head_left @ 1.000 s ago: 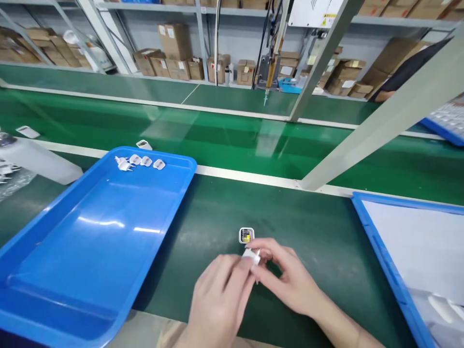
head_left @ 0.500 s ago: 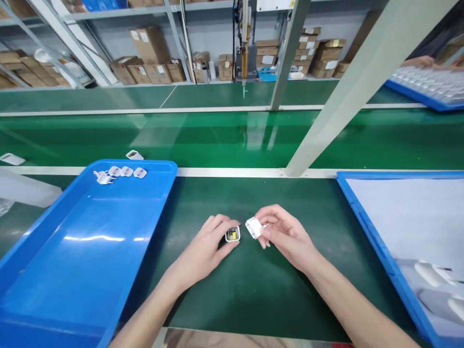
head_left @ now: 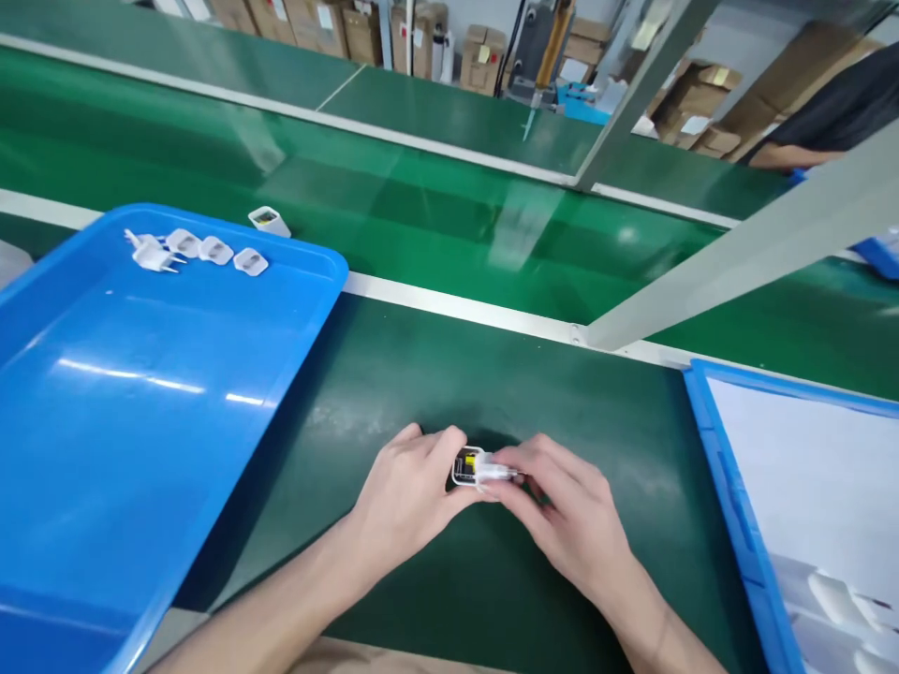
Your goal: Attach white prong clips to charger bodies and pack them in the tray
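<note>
My left hand (head_left: 404,491) grips a small white charger housing (head_left: 464,467) that lies on the dark green mat, its open side showing a yellow part inside. Against that opening my right hand (head_left: 562,520) pinches a white plug cover (head_left: 495,473) with metal prongs. Both hands meet at the middle of the mat, fingers closed round the two parts.
A large blue tray (head_left: 140,421) lies to the left with several white plug covers (head_left: 197,251) at its far edge. Another white housing (head_left: 269,221) stands on the green conveyor belt behind it. A second blue tray (head_left: 730,487) with white parts is at the right. A grey frame post (head_left: 737,262) slants overhead.
My right hand has brought the plug cover left onto the housing that my left hand holds; the two parts, apart before, now touch. The camera has tipped downward.
</note>
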{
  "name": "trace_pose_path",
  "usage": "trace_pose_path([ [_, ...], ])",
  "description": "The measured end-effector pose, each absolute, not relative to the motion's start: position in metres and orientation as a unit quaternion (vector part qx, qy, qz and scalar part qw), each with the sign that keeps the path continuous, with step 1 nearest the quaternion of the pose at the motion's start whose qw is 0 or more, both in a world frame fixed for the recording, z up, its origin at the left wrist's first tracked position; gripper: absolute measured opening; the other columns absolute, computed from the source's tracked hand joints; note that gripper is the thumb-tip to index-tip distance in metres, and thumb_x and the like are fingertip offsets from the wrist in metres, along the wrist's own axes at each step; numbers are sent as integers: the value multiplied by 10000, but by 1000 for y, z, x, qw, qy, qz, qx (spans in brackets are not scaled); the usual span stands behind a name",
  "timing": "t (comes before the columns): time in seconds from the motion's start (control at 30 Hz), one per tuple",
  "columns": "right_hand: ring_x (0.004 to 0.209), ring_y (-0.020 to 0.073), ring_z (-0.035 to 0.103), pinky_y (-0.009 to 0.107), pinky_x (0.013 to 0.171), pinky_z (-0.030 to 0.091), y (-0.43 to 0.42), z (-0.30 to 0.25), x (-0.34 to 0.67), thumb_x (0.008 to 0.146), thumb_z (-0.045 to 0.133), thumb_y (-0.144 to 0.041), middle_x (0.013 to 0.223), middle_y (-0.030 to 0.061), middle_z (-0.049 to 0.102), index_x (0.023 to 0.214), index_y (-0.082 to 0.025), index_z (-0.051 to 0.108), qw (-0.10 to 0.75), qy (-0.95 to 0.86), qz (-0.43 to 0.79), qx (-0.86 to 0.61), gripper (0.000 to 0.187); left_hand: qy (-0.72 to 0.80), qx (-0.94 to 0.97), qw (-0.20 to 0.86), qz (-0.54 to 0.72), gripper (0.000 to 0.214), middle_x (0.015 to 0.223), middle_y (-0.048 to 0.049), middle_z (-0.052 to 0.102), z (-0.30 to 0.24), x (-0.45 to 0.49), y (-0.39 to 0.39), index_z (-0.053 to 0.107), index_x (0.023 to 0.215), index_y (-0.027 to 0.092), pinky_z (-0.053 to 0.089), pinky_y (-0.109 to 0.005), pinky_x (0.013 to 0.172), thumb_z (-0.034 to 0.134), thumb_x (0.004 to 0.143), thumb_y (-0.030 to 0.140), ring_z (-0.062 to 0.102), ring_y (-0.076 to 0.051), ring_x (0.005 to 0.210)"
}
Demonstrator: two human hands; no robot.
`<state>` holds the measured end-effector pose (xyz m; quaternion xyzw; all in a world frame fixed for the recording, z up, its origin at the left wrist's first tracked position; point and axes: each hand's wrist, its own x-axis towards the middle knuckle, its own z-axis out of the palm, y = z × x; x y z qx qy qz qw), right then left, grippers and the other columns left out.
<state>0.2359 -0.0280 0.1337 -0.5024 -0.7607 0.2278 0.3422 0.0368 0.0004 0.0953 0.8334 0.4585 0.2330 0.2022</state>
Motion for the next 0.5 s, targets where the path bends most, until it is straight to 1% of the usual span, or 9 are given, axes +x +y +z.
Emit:
trace_pose_path([
  [0.1, 804, 169, 685, 274, 710, 572, -26, 130, 232, 1040, 580, -208, 950, 46, 695, 1074, -220, 672, 310, -780, 230, -493, 98, 448, 828, 231, 244, 364, 697, 46, 665, 93, 37, -3, 480, 861, 239, 362, -326, 636, 530, 1029, 558, 572, -172, 575],
  [0.2, 808, 177, 679, 295, 735, 587, -25, 129, 232, 1026, 596, -182, 970, 48, 686, 1099, -230, 657, 312, -781, 233, -487, 107, 438, 826, 254, 247, 318, 754, 37, 684, 92, 37, -5, 489, 897, 233, 356, -343, 668, 499, 1054, 509, 583, -167, 588],
  [0.33, 811, 192, 646, 325, 731, 575, -26, 130, 233, 1004, 610, -138, 968, 62, 673, 1095, -219, 652, 296, -792, 216, -489, 129, 436, 822, 263, 255, 277, 721, 46, 642, 93, 39, -6, 465, 882, 228, 333, -343, 661, 509, 1058, 437, 567, -163, 579],
  [0.5, 769, 193, 622, 333, 682, 552, -28, 135, 230, 990, 599, -103, 958, 64, 671, 1123, -229, 647, 270, -795, 210, -501, 189, 427, 821, 272, 263, 243, 725, 39, 640, 96, 39, -4, 471, 891, 219, 339, -340, 654, 506, 1060, 390, 585, -170, 601],
])
